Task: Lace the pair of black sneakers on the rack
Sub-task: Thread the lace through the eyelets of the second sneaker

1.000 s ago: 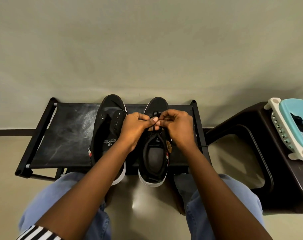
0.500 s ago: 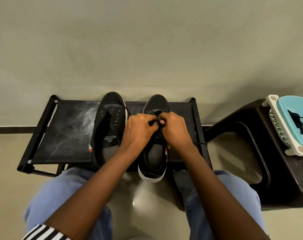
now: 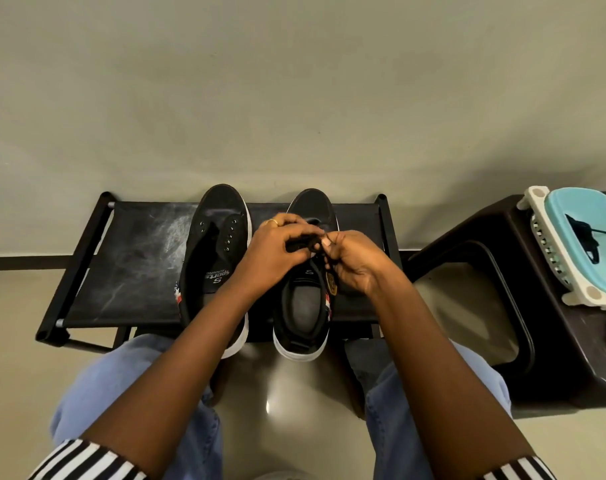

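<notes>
Rack's point(image 3: 128, 271) left half is bare; my left hand point(image 3: 270, 247) and right hand point(image 3: 353, 261) pinch the lace point(image 3: 303, 244) over the right sneaker point(image 3: 303, 299).

A low black rack point(image 3: 128, 271) with a scuffed fabric top stands across the middle of the frame, on the pale floor point(image 3: 17, 358). Two black sneakers lie side by side on it, toes toward the wall: the left sneaker point(image 3: 211, 258) unlaced, the right sneaker point(image 3: 305, 306) just beside it, heels overhanging the near edge.
</notes>
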